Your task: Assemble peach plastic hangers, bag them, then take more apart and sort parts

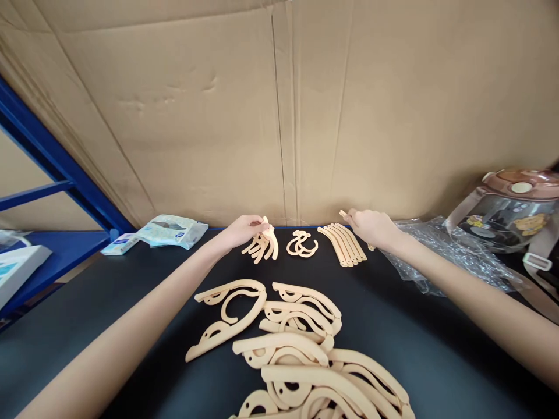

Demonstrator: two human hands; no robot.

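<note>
Both arms reach to the far edge of the black worktop [437, 361], under the cardboard [196, 116] wall.

- Left hand [243, 230]: fingers pinched on the top of a small fan of curved pieces [261, 249], which rest on the worktop.
- Right hand [372, 228]: closed over the far end of a row of straight bars [344, 245]. It seems to pinch one bar, but the grip is partly hidden.
- Between them, apart from both hands: a few hooks [302, 243].

Progress, judged from the layout: three small groups are set out in a line at the back. The large pile [305, 355] of hanger-shaped pieces at the front lies loose and overlapping, so most of the work looks undone.

Also there: packets [172, 230] on the left, and a crumpled clear bag [441, 253] and a jug [510, 212] on the right.
</note>
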